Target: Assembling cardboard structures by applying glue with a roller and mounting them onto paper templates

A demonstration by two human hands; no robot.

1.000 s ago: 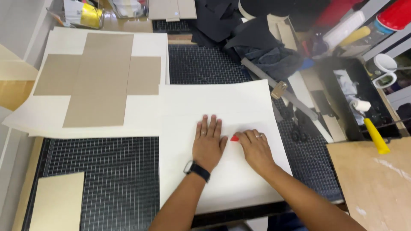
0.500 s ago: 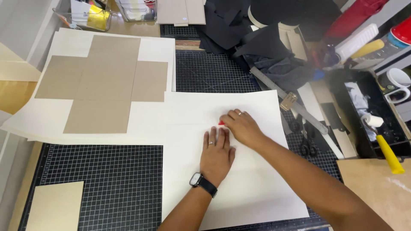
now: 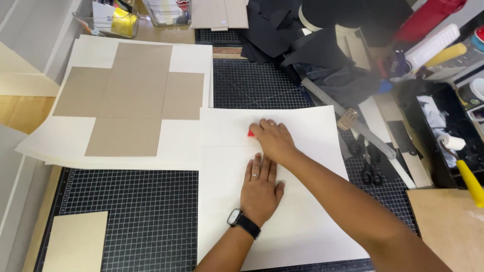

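We are looking down at a brightly and evenly lit scene; soft light is falling from overhead, so shadows are staying faint. Our left hand [image 3: 260, 189] is casting only a thin, pale shadow on the white sheet [image 3: 302, 221], which is showing bright without harsh glare. The centre is appearing sharp. The dark fabric pile [image 3: 322, 55] is losing detail, and straight edges are bowing slightly toward the frame's corners.

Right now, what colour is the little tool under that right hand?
Red; the small tool peeks out beside the right hand, clearest in the head view.
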